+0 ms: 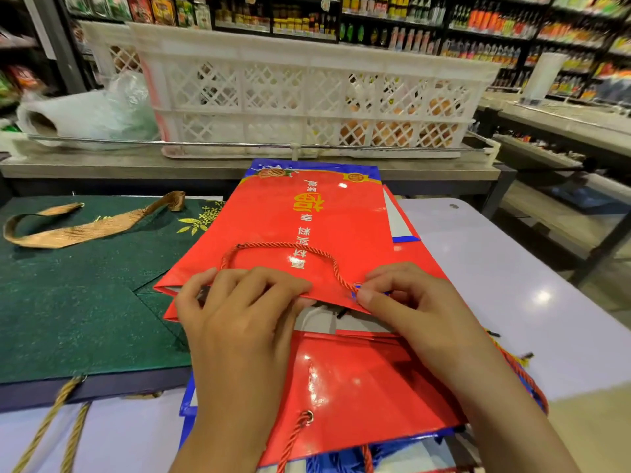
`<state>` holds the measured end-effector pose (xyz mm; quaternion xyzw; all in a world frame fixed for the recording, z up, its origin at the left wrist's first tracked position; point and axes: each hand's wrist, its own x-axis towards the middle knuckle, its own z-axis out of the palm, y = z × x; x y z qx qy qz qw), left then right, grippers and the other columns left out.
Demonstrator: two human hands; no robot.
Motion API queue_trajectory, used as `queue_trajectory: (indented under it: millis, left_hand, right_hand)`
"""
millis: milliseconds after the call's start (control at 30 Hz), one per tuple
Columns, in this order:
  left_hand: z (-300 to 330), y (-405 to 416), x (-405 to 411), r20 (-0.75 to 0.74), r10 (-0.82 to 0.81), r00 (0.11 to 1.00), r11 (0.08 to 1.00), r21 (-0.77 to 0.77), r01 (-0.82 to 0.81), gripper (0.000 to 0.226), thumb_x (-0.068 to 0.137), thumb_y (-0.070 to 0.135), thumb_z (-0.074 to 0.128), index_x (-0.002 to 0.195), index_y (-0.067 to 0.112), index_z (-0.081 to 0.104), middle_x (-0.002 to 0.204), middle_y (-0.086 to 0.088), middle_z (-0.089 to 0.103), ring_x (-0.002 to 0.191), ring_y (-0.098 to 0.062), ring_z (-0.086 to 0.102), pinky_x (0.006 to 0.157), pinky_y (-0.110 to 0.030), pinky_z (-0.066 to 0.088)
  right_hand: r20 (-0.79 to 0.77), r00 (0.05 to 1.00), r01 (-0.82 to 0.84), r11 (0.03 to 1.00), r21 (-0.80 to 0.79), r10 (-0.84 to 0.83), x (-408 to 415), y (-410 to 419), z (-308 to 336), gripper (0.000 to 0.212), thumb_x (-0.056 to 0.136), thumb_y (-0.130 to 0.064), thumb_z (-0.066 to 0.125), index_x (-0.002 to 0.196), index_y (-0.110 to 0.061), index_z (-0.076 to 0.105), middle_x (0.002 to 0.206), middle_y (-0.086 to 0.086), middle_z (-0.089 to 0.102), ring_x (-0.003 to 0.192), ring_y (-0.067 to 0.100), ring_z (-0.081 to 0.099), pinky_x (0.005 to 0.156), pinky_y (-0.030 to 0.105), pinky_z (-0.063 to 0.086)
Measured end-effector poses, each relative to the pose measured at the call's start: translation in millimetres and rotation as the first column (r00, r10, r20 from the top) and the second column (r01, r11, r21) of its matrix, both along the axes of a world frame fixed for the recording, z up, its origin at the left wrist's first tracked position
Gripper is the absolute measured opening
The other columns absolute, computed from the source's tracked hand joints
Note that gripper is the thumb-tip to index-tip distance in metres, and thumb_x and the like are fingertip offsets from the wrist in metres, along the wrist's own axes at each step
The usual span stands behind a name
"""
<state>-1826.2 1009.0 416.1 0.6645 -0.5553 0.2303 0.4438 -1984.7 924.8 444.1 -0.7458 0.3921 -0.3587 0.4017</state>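
Observation:
A glossy red paper gift bag (307,227) with yellow and white lettering lies flat on the table, its open rim toward me. My left hand (239,315) grips the near rim at the left, fingers curled over the edge. My right hand (409,302) pinches the rim at the right, where the twisted red rope handle (283,249) enters the bag. Under it lies another flat red bag (358,387) with its own rope handle, on top of further red and blue bags.
A dark green gift bag (68,302) with a gold ribbon handle (85,227) lies at the left. A white lattice crate (307,93) holding round orange produce stands on the counter behind, beside a clear plastic bag (92,110). The pale table (512,285) extends right. Stocked shelves fill the background.

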Motion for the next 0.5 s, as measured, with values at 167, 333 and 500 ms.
queue_trajectory:
  millis: [167,333,500]
  left_hand:
    - [-0.8,-0.5,-0.6,-0.004,0.012,1.000,1.000,0.007,-0.012,0.011,0.083,0.025,0.064,0.088,0.028,0.073,0.085,0.014,0.065,0.085,-0.013,0.052,0.099,-0.024,0.016]
    - [-1.2,0.2,-1.1,-0.013,0.000,1.000,1.000,0.015,0.001,0.010,0.084,0.028,0.063,0.088,0.029,0.072,0.086,0.016,0.065,0.085,-0.013,0.053,0.096,-0.028,0.019]
    - [-1.1,0.2,-2.4,-0.016,-0.007,1.000,1.000,0.013,0.007,0.010,0.085,0.030,0.063,0.088,0.030,0.072,0.085,0.017,0.065,0.084,-0.013,0.053,0.096,-0.026,0.018]
  right_hand:
    - [0.025,0.999,0.023,0.999,0.024,-0.024,-0.1,1.8,-2.5,0.017,0.091,-0.017,0.060,0.075,-0.021,0.066,0.083,-0.009,0.066,0.077,0.001,0.058,0.070,0.012,0.042]
    - [-0.006,0.998,0.063,0.998,0.018,-0.063,0.3,2.2,-5.0,0.018,0.095,-0.023,0.052,0.080,-0.019,0.062,0.075,-0.003,0.063,0.069,0.006,0.055,0.064,0.017,0.041]
    - [-0.026,0.996,0.082,0.997,0.003,-0.082,-1.0,2.5,-7.4,0.020,0.097,-0.024,0.049,0.082,-0.019,0.061,0.074,-0.007,0.060,0.068,0.003,0.052,0.062,0.015,0.039]
